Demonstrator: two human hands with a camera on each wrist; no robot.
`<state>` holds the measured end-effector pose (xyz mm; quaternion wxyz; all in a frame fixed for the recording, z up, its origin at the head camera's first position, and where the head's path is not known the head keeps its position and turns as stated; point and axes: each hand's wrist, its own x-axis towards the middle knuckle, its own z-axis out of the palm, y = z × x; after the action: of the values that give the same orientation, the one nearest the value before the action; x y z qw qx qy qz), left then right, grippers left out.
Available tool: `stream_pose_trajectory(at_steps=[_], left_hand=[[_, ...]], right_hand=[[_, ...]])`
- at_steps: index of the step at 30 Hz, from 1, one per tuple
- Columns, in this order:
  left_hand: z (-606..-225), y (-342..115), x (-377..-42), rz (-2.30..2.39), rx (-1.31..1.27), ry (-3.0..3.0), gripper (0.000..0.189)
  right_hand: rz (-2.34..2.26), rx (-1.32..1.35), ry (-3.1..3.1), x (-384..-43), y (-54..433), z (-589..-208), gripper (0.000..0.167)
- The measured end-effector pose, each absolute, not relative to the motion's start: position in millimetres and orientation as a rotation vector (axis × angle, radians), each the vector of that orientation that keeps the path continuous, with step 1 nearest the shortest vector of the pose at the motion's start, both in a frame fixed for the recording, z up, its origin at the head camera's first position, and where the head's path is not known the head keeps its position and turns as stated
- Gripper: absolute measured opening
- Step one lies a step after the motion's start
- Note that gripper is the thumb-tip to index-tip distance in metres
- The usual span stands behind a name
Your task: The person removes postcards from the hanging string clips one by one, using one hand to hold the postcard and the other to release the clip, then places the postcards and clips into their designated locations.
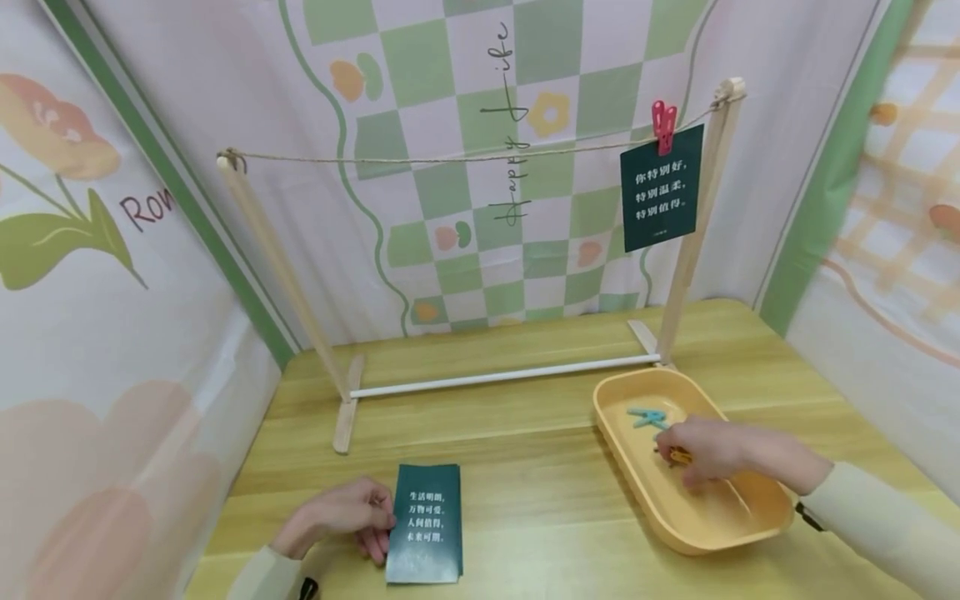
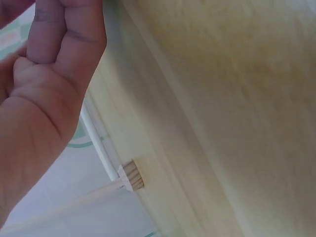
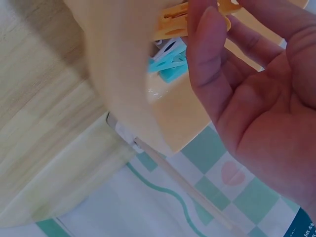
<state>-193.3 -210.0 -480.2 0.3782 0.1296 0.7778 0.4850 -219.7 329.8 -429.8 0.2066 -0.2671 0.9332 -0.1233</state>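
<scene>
Inside the yellow plastic basket, my right hand pinches an orange clothespin between thumb and fingers. Turquoise clothespins lie by its fingertips on the basket floor. My left hand rests on the table, loosely bent, its fingertips right at the left edge of a stack of dark green cards printed with white Chinese text. The left wrist view shows the palm and bent fingers, but not the cards. Another green card hangs from a twine line by a red clothespin.
Two wooden posts hold the twine across the back of the wood-grain table. A white rod joins their feet low down. Patterned fabric curtains stand behind and on both sides. The basket sits just in front of the right post.
</scene>
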Motion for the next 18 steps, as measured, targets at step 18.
stream_pose_trajectory(at_steps=[18], left_hand=[[-487, -199, -196, 1.155, 0.201, 2.055, 0.013]], right_hand=[[-0.389, -0.812, 2.601, -221, 330, -432, 0.025]])
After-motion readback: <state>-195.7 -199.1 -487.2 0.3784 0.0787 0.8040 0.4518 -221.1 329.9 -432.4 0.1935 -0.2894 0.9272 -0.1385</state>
